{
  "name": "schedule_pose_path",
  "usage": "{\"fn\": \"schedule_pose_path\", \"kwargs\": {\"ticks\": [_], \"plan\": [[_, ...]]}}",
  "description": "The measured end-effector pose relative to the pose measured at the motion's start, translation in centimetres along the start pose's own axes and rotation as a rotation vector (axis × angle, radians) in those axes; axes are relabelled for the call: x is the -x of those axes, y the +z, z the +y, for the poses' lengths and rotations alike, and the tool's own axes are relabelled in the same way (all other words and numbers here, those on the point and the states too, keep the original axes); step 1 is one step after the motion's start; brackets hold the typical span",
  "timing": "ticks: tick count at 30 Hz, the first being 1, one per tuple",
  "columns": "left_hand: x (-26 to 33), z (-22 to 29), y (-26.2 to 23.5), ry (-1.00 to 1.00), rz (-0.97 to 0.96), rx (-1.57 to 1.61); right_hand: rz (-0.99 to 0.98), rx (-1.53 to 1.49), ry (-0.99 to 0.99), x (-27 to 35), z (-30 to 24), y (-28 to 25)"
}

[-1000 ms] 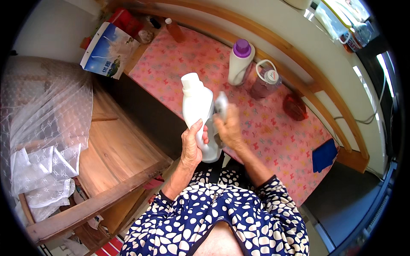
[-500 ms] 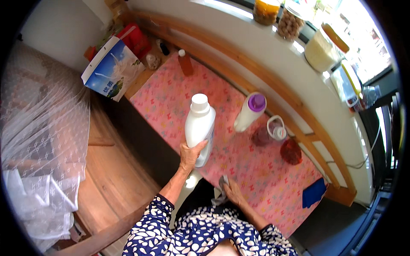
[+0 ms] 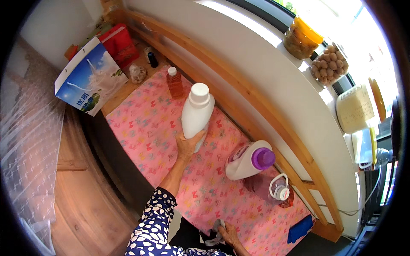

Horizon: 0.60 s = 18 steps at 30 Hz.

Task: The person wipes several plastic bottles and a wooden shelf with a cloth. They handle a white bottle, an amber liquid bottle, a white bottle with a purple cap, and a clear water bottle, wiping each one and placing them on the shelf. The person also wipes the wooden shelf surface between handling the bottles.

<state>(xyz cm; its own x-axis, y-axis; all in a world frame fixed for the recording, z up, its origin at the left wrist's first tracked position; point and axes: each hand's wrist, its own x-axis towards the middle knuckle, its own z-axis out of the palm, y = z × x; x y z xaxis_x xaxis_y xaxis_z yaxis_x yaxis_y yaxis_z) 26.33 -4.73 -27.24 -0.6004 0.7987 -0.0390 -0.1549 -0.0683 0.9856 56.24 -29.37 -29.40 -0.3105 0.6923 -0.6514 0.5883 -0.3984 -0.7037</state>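
Observation:
My left hand [image 3: 186, 147] is closed around the lower part of a large white plastic bottle [image 3: 195, 113] with a white screw cap. The bottle is roughly upright over the far part of the pink patterned tablecloth [image 3: 147, 128]; I cannot tell whether its base touches the cloth. Just beyond it stands a small bottle of amber liquid [image 3: 175, 86] with a white cap. My right hand [image 3: 230, 234], near the front edge, grips a crumpled grey rag [image 3: 216, 236]. To the right are a white bottle with a purple cap [image 3: 244, 163] and a clear handled jug [image 3: 268, 190] of reddish liquid.
A blue folded cloth [image 3: 300, 229] lies at the right end. A blue and white carton bag [image 3: 92, 79], a red bag [image 3: 119, 46] and small containers stand at the far left. A wooden rail [image 3: 256, 100] runs behind, below a sill with several jars [image 3: 328, 66].
My left hand has carried the white bottle away from me, over the cloth and closer to the amber bottle. My right hand keeps the rag near the front edge. The view has shifted.

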Motion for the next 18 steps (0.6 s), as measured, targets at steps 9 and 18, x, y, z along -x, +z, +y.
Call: {"fn": "schedule_pose_path", "kwargs": {"ticks": [9,18], "plan": [[-6.1,-4.2,0.6,-0.008,0.03,-0.053,-0.081,-0.019,0.164,-2.1,1.7,-1.1],[-8.0,-6.2,0.7,0.082,0.103,-0.004,-0.108,-0.115,0.214,-3.2,2.2,-1.2]]}}
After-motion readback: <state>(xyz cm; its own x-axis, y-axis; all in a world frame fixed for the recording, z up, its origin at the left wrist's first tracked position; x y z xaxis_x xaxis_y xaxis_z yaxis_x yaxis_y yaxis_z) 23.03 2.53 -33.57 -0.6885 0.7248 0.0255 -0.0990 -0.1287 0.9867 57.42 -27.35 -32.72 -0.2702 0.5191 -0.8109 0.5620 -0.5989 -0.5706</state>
